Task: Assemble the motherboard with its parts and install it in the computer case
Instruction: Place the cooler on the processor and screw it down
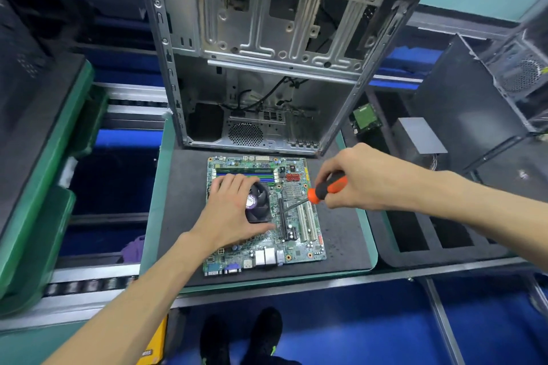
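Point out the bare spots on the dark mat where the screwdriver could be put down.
Bare dark foam mat lies left of the green motherboard, and a strip right of it, under the right hand gripping the orange-handled screwdriver. Behind, the open grey metal computer case crowds the mat.

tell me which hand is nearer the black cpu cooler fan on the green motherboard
Left. The left hand rests on the black CPU cooler fan; the right hand, gripping an orange-handled screwdriver, is off to its right.
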Motion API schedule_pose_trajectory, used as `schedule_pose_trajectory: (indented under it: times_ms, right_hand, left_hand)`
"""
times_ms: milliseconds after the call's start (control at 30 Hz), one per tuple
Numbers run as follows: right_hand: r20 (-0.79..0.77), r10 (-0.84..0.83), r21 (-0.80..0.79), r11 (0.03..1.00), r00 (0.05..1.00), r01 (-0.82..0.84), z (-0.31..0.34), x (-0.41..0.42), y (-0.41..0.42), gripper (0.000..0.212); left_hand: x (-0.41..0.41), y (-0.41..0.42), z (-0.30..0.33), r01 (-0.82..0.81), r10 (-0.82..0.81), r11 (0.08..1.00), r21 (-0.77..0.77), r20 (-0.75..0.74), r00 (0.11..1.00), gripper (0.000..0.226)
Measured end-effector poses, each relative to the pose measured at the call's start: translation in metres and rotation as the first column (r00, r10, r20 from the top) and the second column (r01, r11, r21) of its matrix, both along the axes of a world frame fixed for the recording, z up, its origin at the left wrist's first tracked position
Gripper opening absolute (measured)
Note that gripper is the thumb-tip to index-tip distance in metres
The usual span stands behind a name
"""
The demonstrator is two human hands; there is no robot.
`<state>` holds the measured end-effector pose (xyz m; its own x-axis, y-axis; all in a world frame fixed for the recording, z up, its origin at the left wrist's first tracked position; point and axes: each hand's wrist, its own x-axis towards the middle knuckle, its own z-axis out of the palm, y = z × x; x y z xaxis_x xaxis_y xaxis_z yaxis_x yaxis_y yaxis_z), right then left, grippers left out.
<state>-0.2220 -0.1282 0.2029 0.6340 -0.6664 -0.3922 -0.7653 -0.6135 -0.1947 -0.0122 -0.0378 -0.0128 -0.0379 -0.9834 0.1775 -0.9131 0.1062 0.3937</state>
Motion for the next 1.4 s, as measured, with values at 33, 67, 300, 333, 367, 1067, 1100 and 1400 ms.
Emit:
schedule_pose_trajectory:
  times_ms: [33,67,300,333,367,1067,1100,1400]
  right_hand:
    - [0.012,-0.012,0.005,1.0,1.0,0.012,-0.002,-0.002,0.0,0.016]
    - [0.027,-0.018,0.015,1.0,0.999,0.018,-0.004,-0.003,-0.001,0.019]
    - [0.054,-0.02,0.012,1.0,0.998,0.02,-0.013,-0.003,-0.002,0.017]
    - [0.049,-0.018,0.005,1.0,0.999,0.018,-0.014,-0.003,-0.002,0.017]
    - [0.044,-0.018,0.004,1.0,0.999,0.018,-0.015,-0.002,-0.003,0.017]
    - [0.054,-0.035,0.078,0.996,0.998,0.031,-0.013,0.001,-0.005,0.014]
    - [0.046,-0.023,0.072,0.997,0.999,0.02,-0.012,0.001,-0.005,0.015]
    - [-0.44,0.683,-0.216,0.549,0.583,-0.807,0.012,0.037,-0.009,0.029]
  left_hand:
    - [-0.001,0.0,0.0,-0.002,0.002,1.0,0.0,0.005,1.0,0.095]
    - [-0.001,0.0,0.0,-0.004,0.004,1.0,-0.002,0.008,1.0,0.094]
    - [0.0,0.0,0.0,-0.009,0.01,1.0,-0.013,0.009,1.0,0.091]
    - [0.0,0.0,-0.001,-0.009,0.009,1.0,-0.017,0.012,1.0,0.091]
    - [0.0,-0.001,-0.001,-0.009,0.009,1.0,-0.023,0.014,1.0,0.09]
    - [0.0,-0.002,-0.006,-0.013,0.012,0.999,-0.044,-0.015,1.0,0.087]
    - [0.0,-0.002,-0.006,-0.011,0.01,0.999,-0.045,-0.017,1.0,0.087]
    - [-0.002,-0.001,-0.002,-0.02,0.019,0.999,-0.049,-0.026,0.999,0.086]
